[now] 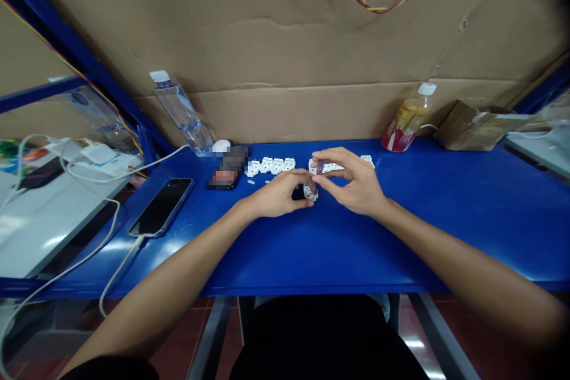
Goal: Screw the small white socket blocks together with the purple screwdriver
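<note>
My left hand (pixel 282 193) is curled at the middle of the blue table (pixel 285 255). Its thumb and fingers close on a small white plastic part with dark holes (pixel 310 193). Just to the right, my right hand (pixel 356 184) pinches a small purplish, see-through piece (pixel 320 167) between thumb and forefinger, above the white part. Behind my left hand stands a row of similar white parts (pixel 271 165), with a small pale oval piece (pixel 250 182) in front. More white parts (pixel 330 167) lie behind my right hand, which partly covers them.
A dark phone (pixel 229 167) and a clear bottle (pixel 183 113) are at the back left. Another phone (pixel 162 208), plugged into a white cable (pixel 116 273), lies nearer. At the back right are a drink bottle (pixel 407 119) and a cardboard box (pixel 472 126). Cardboard (pixel 285 41) walls the rear.
</note>
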The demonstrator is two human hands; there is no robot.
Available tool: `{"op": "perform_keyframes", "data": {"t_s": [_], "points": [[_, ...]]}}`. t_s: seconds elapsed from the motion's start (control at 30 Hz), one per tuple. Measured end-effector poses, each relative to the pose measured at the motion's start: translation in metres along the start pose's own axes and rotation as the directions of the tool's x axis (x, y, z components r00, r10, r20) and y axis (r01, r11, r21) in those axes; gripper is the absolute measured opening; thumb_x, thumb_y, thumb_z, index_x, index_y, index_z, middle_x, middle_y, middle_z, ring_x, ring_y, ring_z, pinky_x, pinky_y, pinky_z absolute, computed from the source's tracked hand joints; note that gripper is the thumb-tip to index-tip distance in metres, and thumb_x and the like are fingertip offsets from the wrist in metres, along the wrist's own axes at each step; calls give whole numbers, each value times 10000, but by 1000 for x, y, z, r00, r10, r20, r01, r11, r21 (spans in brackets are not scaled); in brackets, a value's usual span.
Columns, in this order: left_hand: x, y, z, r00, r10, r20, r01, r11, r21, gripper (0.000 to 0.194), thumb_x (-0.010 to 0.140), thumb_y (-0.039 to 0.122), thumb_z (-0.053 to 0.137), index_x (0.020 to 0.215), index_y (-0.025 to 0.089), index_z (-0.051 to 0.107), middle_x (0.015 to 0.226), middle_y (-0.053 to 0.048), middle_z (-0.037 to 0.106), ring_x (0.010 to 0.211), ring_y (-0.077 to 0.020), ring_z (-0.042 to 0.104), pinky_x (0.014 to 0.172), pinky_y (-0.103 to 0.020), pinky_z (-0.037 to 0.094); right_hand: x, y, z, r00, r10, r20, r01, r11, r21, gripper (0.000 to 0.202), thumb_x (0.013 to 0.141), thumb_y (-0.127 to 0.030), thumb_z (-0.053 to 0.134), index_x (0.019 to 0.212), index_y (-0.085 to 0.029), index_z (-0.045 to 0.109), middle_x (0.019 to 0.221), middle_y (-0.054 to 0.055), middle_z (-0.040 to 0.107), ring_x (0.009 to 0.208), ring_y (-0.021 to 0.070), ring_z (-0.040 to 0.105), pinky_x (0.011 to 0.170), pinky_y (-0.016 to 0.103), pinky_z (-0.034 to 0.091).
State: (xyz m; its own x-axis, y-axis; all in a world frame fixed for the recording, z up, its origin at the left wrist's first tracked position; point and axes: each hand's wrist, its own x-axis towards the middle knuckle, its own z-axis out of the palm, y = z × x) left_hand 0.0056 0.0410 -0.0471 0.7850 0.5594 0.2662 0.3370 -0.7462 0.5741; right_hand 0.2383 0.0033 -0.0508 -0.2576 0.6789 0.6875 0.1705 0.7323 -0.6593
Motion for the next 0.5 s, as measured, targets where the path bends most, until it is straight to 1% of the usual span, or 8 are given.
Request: {"op": "perform_keyframes", "data": {"t_s": [0.03,0.1,0.17,0.23,0.3,0.4,0.43,0.5], "points": [[0,0,0,1000,0,6,0,1000,4,159,960,247,806,1109,213,761,1244,-87,771,1105,-260,747,1004,-446,571,0,0,0,1000,0,-9,0,1000,-18,457,992,-240,785,1429,-357,714,1361,33,761,1150,220,800,917,392,762],[-1,0,-1,1000,10,12,-10,1000,9,154,966,241,797,1113,215,761,1243,-84,772,1105,-260,748,1005,-449,570,0,0,-1,1000,23,-16,-23,999,-26,501,990,-253,796,1464,-371,685,1292,20,787,1073,201,819,907,374,760],[-1,0,-1,1000,23,11,-23,1000,9,132,979,237,779,1108,218,760,1216,-79,782,1102,-259,750,1009,-450,570,0,-1,-1,999,47,4,-47,999,1,553,1009,-239,764,1527,-365,614,1272,24,800,1072,202,832,930,364,752],[-1,1,-1,1000,25,9,-25,1000,10,119,989,249,770,1104,218,761,1196,-78,790,1101,-260,750,1013,-455,569,0,-2,-1,998,46,41,-47,999,26,543,1032,-215,710,1544,-340,582,1304,44,796,1129,215,827,957,367,745],[0,2,-1,1000,24,6,-24,1000,17,116,999,259,761,1106,216,764,1192,-83,790,1104,-266,750,1005,-460,571,0,-3,-1,998,25,53,-27,999,24,488,1034,-213,695,1504,-320,624,1339,54,786,1176,224,810,961,376,746],[0,3,-1,999,35,4,-35,999,22,95,1008,238,743,1095,214,769,1189,-90,791,1095,-266,753,989,-457,576,1,-3,-2,1000,3,19,-2,1000,-16,428,1014,-232,741,1430,-327,707,1344,40,787,1144,217,807,916,376,759],[0,3,-1,999,39,6,-39,999,23,83,1011,232,737,1085,214,770,1179,-89,793,1084,-262,754,981,-452,578,1,-3,-2,1000,5,12,-5,1000,-29,431,1014,-237,745,1432,-334,711,1334,36,792,1130,215,811,908,378,760],[1,4,-1,999,41,13,-41,999,26,63,1021,236,727,1063,213,767,1143,-82,796,1054,-251,756,967,-439,579,1,-3,-3,999,28,26,-27,999,-32,497,1026,-235,726,1506,-344,656,1314,39,798,1133,223,817,923,392,757]]}}
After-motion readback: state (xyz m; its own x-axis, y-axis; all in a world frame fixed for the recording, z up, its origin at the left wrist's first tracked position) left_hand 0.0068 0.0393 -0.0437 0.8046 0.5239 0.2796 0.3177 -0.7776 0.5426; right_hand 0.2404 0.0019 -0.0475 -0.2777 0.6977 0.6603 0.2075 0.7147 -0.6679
